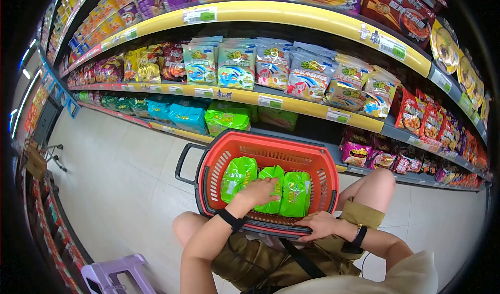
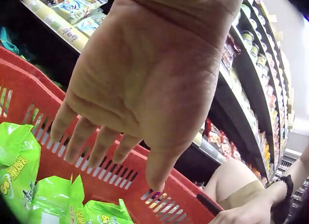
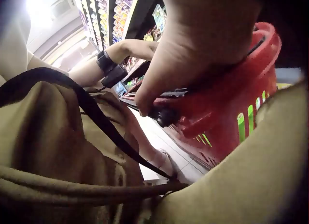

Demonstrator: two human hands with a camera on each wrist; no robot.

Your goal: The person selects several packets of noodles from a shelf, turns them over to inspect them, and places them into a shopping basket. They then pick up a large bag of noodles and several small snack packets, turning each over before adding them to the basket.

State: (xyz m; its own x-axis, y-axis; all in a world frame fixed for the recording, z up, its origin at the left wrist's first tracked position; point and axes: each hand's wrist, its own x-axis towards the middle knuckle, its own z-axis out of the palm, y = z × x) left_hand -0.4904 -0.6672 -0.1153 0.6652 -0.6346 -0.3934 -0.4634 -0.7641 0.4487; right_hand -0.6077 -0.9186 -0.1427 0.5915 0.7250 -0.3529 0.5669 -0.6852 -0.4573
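A red basket with a black rim holds three bright green packs in a row: a left one, a middle one and a right one. My left hand is over the middle pack, covering part of it; whether it touches is unclear. In the left wrist view this hand is palm-on with loosely spread fingers, nothing gripped. My right hand holds the basket's near rim. The right wrist view shows its thumb outside the basket, the other fingers hidden.
Shelves of noodle packs curve along the far side, with a yellow price rail and a green pack on the bottom shelf. A purple stool stands at lower left on the tiled floor. The basket's handle sticks out leftward.
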